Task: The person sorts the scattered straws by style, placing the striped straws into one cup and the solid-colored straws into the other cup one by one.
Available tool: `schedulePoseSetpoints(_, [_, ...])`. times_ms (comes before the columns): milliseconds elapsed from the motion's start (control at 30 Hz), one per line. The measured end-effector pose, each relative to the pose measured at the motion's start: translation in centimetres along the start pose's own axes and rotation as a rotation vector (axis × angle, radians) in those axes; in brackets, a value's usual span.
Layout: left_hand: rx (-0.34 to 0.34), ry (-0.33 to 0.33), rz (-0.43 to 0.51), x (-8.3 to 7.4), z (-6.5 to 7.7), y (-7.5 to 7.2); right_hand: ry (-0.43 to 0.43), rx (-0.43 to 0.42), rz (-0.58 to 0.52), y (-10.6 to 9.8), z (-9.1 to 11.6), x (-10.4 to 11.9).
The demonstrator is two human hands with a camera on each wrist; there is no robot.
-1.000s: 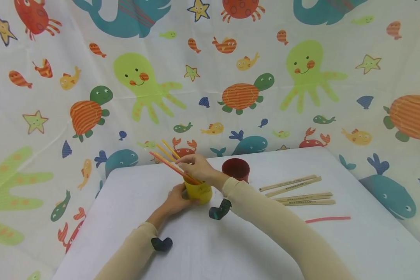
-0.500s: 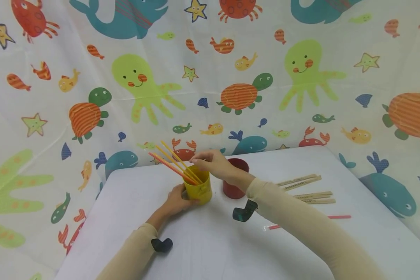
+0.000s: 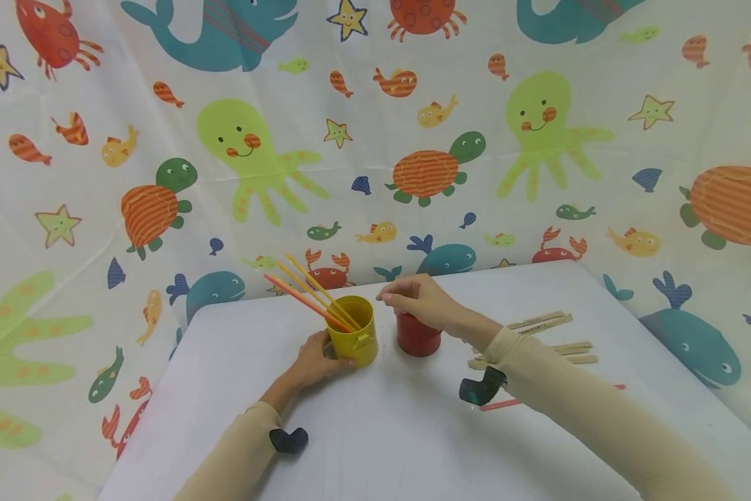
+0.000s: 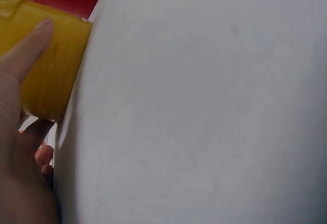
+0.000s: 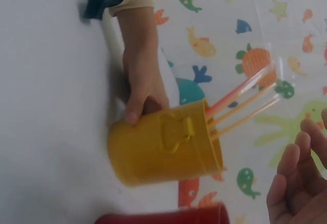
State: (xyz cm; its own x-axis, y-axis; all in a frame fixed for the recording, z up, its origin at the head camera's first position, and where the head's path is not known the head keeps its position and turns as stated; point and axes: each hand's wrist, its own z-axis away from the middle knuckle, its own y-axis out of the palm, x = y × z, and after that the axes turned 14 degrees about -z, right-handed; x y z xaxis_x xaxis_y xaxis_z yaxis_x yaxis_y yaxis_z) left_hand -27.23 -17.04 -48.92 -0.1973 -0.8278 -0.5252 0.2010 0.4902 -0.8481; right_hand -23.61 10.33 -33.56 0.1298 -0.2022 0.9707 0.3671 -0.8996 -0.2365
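A yellow bucket (image 3: 353, 350) with a small handle loop stands upright on the table. My left hand (image 3: 312, 360) grips it low on its left side; in the left wrist view the thumb lies along the wall. Three drinking straws, a pinkish-red one (image 3: 303, 299) and two yellow-orange ones, lean leftward out of the bucket, with clear wrapping past their tips in the right wrist view. Just to the right stands a red bucket (image 3: 417, 342). My right hand (image 3: 428, 304) hovers over its rim, partly hiding it, fingers loosely bent and holding nothing.
Several narrow tan paper-wrapped sticks (image 3: 541, 321) with dark print lie right of the red bucket, partly behind my right forearm. A pinkish-red straw (image 3: 500, 404) lies nearer, crossed by the sleeve. Behind the white table (image 3: 375, 445) hangs a sea-animal curtain (image 3: 356, 153).
My right hand has come away from the straws in the yellow bucket and moved right, over the red bucket. The left hand keeps its grip in the same place.
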Motion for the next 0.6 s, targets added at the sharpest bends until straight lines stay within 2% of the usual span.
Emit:
schedulePoseSetpoints(133, [-0.004, 0.0, 0.008, 0.0, 0.1, -0.2, 0.023, 0.004, 0.012, -1.5, 1.4, -1.2])
schedulePoseSetpoints(433, [0.004, -0.019, 0.006, 0.1, 0.3, 0.0, -0.03, 0.039, 0.003, -4.9, 5.2, -5.6])
schedulePoseSetpoints(600, [0.003, -0.015, 0.015, 0.0, 0.2, 0.1, 0.02, 0.047, 0.035, -6.6, 7.3, -8.0])
